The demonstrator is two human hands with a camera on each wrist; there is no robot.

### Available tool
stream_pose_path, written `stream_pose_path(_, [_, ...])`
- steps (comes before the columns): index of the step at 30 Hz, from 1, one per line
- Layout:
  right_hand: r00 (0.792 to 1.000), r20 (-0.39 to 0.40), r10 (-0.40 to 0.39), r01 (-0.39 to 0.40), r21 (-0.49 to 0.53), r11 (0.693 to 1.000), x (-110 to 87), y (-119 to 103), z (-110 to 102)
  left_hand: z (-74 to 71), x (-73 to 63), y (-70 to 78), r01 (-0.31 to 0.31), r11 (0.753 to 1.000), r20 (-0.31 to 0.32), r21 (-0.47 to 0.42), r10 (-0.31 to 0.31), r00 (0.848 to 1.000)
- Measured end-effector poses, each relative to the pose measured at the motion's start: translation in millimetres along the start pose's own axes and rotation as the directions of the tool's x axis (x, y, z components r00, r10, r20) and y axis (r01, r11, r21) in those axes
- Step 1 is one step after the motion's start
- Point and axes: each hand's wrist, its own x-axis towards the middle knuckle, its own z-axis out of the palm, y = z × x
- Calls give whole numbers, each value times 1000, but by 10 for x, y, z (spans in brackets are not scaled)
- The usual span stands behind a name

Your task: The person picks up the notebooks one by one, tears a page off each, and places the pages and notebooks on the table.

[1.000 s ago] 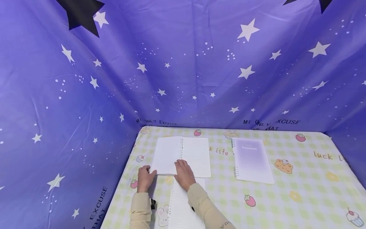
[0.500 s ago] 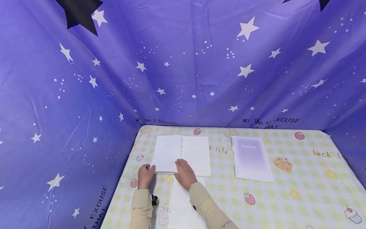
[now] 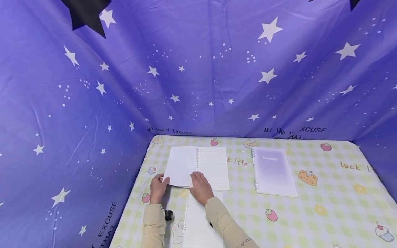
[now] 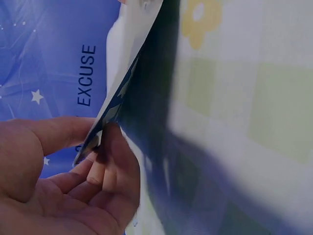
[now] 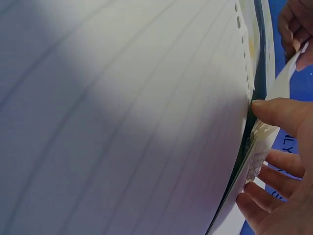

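An open ring-bound notebook [image 3: 214, 165] lies at the far left of the table, a blank white side on the left and a ruled page on the right. My left hand [image 3: 158, 188] pinches its lower left corner, thumb on top and fingers beneath; in the left wrist view that cover edge [image 4: 110, 105] tilts up off the cloth. My right hand [image 3: 202, 187] rests over the lower end of the spine, fingers spread on the pages and thumb [image 5: 276, 115] by the bottom edge. A ruled sheet with punched holes [image 3: 201, 220] lies just in front, partly under my right forearm.
To the right lies a closed purple notebook [image 3: 274, 175] marked "freedom", its rings on the left. A checked cloth [image 3: 338, 206] with cartoon prints covers the table. Purple starry curtains [image 3: 198, 69] rise behind and at both sides.
My left hand has raised the notebook's lower left corner slightly. My right hand has stayed almost in place over the spine, and the head view has shifted a little.
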Motion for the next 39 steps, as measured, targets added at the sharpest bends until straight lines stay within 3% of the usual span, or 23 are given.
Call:
stream_pose_path(5, [999,-47,-14,13,-26,1000,3,-13,4,10,-9,51,-12,994,12,-105,13,1000])
stream_pose_path(11, [999,-46,-12,10,-35,999,28,-47,-3,3,-41,115,-44,979,24,-197,50,998])
stream_pose_path(20, [994,-101,-37,43,55,998,44,-98,-14,-4,-104,255,-134,950,51,-282,154,987])
stream_pose_path(30, [993,-118,-9,26,140,990,59,-171,-91,-28,-254,560,-234,938,117,-257,271,956])
stream_pose_path(33, [989,-144,-9,33,165,986,73,-187,-133,63,-189,486,-268,930,121,-250,304,945])
stream_pose_path(39, [984,-175,14,22,203,979,76,-208,-205,130,-219,509,-325,916,162,-237,367,916])
